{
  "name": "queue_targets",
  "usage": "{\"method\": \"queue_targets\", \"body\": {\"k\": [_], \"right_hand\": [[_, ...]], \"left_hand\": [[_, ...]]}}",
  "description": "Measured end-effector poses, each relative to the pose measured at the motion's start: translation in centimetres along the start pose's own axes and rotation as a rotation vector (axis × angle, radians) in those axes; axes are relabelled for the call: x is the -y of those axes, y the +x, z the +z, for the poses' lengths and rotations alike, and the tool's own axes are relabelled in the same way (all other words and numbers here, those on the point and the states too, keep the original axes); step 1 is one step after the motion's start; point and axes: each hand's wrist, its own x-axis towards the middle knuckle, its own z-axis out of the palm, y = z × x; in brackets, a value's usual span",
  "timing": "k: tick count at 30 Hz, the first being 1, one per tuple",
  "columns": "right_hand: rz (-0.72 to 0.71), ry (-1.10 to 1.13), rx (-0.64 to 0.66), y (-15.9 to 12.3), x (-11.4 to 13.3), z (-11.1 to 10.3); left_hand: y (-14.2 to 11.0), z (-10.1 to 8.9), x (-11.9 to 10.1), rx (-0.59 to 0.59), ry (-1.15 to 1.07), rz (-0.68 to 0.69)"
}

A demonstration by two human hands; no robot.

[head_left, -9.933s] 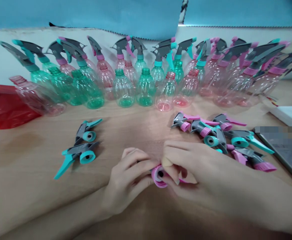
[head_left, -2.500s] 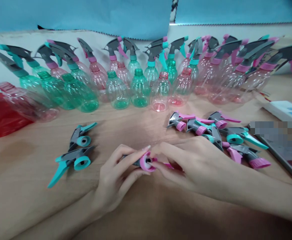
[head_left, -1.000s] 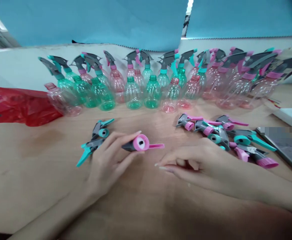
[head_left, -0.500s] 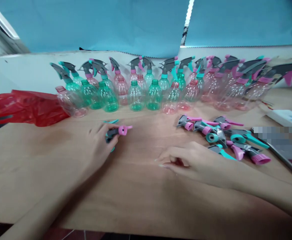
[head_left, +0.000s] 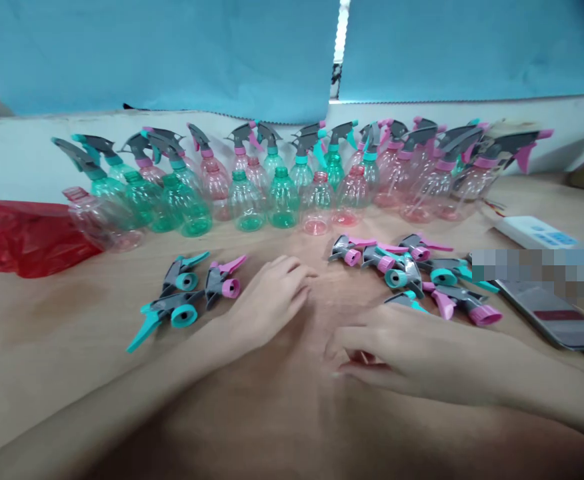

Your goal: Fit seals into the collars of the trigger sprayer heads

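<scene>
My left hand (head_left: pixel 275 300) is over the middle of the table with its fingers loosely stretched out and nothing visible in them. Left of it lies a pink-collared spray trigger head (head_left: pixel 221 281), beside two teal-collared spray trigger heads (head_left: pixel 181 277). My right hand (head_left: pixel 377 343) is low over the table with its fingers curled in and the thumb beneath. Whether something small sits inside those fingers is hidden. Just beyond the right hand lies a pile of loose trigger heads, among them a teal-collared one (head_left: pixel 406 275) and a pink-collared one (head_left: pixel 465 303).
Along the wall stand several clear spray bottles with heads on. In front of them are several open-necked bottles, such as a green one (head_left: pixel 283 200). A red plastic bag (head_left: pixel 32 237) lies at left. At right are a phone (head_left: pixel 557 313) and a white power strip (head_left: pixel 535 230).
My left hand carried the pink-collared trigger head left, let it go beside the teal ones and has come back right, nearing the pile. Earlier both hands worked at its collar; the right then drew away.
</scene>
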Motion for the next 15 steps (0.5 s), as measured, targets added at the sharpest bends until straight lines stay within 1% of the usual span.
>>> {"method": "queue_targets", "body": {"k": [5, 8, 10, 12, 13, 15], "right_hand": [[0.021, -0.069, 0.071, -1.0, 0.1, -2.0], [0.054, -0.095, 0.074, -0.9, -0.1, -3.6], [0.065, -0.073, 0.072, -0.7, -0.7, -4.5], [0.097, -0.052, 0.099, -0.5, -1.5, -5.2], [0.135, -0.05, 0.112, -0.5, -1.9, -5.5], [0.223, -0.056, 0.095, -0.5, -2.9, -5.9]], "left_hand": [[7.1, 2.6, -0.7, 0.014, 0.004, 0.092], [9.6, 3.5, -0.5, 0.056, 0.017, 0.144], [10.2, 3.7, -0.2, 0.097, 0.018, 0.184], [10.2, 3.7, 0.1, 0.12, 0.01, 0.213], [10.0, 3.6, 0.3, 0.122, 0.005, 0.217], [9.3, 3.4, 0.7, 0.116, -0.006, 0.207]]}}
